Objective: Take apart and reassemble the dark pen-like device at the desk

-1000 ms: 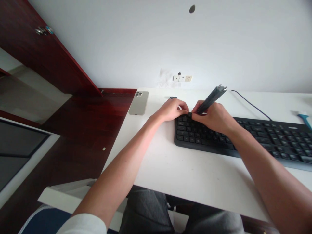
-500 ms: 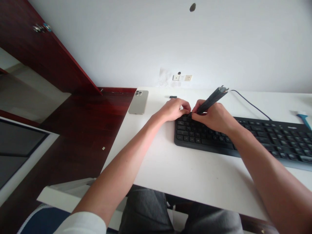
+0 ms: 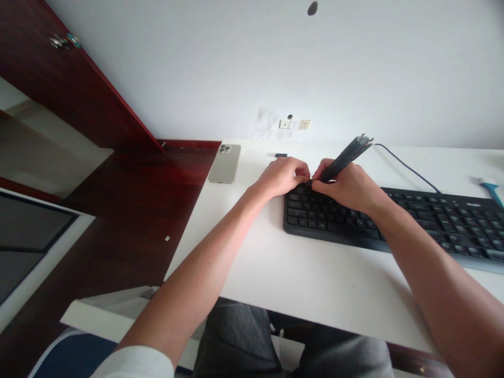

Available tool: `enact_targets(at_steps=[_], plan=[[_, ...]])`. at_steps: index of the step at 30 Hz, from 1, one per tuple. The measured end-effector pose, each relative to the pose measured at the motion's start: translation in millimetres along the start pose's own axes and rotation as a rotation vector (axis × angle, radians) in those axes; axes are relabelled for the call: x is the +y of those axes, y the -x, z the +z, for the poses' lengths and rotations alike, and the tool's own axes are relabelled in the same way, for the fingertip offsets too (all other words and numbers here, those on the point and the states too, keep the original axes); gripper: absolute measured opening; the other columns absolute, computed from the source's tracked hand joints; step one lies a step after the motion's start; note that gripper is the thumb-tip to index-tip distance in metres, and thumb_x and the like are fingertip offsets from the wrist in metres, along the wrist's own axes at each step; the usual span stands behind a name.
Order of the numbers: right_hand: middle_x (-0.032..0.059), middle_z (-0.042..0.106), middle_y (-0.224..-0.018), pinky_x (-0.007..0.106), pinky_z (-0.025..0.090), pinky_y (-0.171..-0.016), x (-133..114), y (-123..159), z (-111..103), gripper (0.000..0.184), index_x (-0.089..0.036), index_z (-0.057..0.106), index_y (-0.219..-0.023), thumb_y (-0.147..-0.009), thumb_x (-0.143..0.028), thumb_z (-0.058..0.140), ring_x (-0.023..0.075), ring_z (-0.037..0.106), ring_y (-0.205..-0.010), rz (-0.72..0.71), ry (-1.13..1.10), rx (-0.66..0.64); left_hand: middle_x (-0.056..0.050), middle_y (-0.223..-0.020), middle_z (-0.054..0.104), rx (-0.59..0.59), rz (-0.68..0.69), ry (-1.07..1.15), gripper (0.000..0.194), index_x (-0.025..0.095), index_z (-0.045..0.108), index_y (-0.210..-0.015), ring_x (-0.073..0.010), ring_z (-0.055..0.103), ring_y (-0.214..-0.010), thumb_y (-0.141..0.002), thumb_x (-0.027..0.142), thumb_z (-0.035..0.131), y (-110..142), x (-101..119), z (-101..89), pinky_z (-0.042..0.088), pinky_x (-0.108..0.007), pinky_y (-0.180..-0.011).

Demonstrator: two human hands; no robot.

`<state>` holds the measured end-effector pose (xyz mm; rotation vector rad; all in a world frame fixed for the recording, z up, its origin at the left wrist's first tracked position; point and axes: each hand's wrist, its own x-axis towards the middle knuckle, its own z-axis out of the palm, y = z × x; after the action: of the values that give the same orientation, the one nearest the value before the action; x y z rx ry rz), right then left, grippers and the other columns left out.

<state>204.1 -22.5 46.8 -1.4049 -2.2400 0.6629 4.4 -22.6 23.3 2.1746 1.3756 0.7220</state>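
A black keyboard (image 3: pixel 350 226) lies on the white table. At its far left corner my left hand (image 3: pixel 284 174) rests with thumb and fingers pinched together; what they hold, if anything, is too small to make out. Close beside it, almost touching fingertips, my right hand (image 3: pixel 346 186) is closed around a dark stick-shaped bundle (image 3: pixel 346 157). The bundle slants up to the right, with several pale-tipped prongs at its upper end. Its lower end is hidden by my fingers above the keyboard's top row.
A phone (image 3: pixel 225 167) lies face down at the table's left. A small black piece (image 3: pixel 281 155) sits behind my left hand. The keyboard's cable (image 3: pixel 407 168) runs back toward the wall. At the right is a blue-handled brush-like tool (image 3: pixel 491 190). Wall sockets (image 3: pixel 294 124) are behind.
Both hands stay at the keyboard's corner with nearly the same grip. A small dark piece that showed between the fingertips is less visible now. The view has shifted slightly.
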Motion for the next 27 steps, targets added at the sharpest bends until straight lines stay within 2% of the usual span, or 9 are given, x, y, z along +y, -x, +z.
enact_targets(at_steps=[6,15,21,27], plan=[[0.0019,0.072,-0.081,0.033,0.047,-0.069,7.6,-0.1,-1.0,0.012,-0.023,0.068,-0.083,-0.075,-0.033,0.07,0.0205,0.063,-0.075,0.002,-0.096,-0.002,-0.005,-0.1,0.079,0.033,0.027,0.125,0.015,0.019,0.078,-0.092,-0.0172,0.069,-0.088,-0.092,0.018,0.063,7.5,-3.4,-7.9,0.051,-0.03,-0.085],[0.0008,0.073,-0.08,0.032,0.047,-0.07,4.7,-1.4,-1.0,0.01,-0.023,0.07,-0.085,-0.076,-0.028,0.069,0.0198,0.066,-0.077,-0.007,-0.094,-0.006,-0.006,-0.096,0.078,0.022,0.048,0.107,0.024,0.02,0.081,-0.107,-0.0175,0.067,-0.083,-0.092,0.017,0.063,16.7,2.0,-5.5,0.052,-0.031,-0.08],[0.0019,0.075,-0.078,0.032,0.051,-0.07,-2.8,-5.1,-9.1,0.011,-0.022,0.075,-0.088,-0.079,-0.027,0.069,0.0207,0.069,-0.075,0.012,-0.122,-0.111,-0.004,-0.094,0.079,-0.062,0.005,0.147,0.023,0.021,0.081,-0.108,-0.018,0.068,-0.081,-0.088,0.017,0.069,17.7,8.4,-8.6,0.052,-0.032,-0.08],[0.0008,0.075,-0.077,0.033,0.052,-0.067,-0.4,-21.5,-24.9,0.016,-0.028,0.079,-0.094,-0.078,-0.029,0.075,0.0219,0.071,-0.073,-0.075,-0.012,-0.264,-0.004,-0.093,0.08,0.007,-0.017,0.151,0.01,0.021,0.082,-0.094,-0.019,0.068,-0.085,-0.086,0.025,0.076,15.2,7.2,-2.9,0.05,-0.032,-0.082]])
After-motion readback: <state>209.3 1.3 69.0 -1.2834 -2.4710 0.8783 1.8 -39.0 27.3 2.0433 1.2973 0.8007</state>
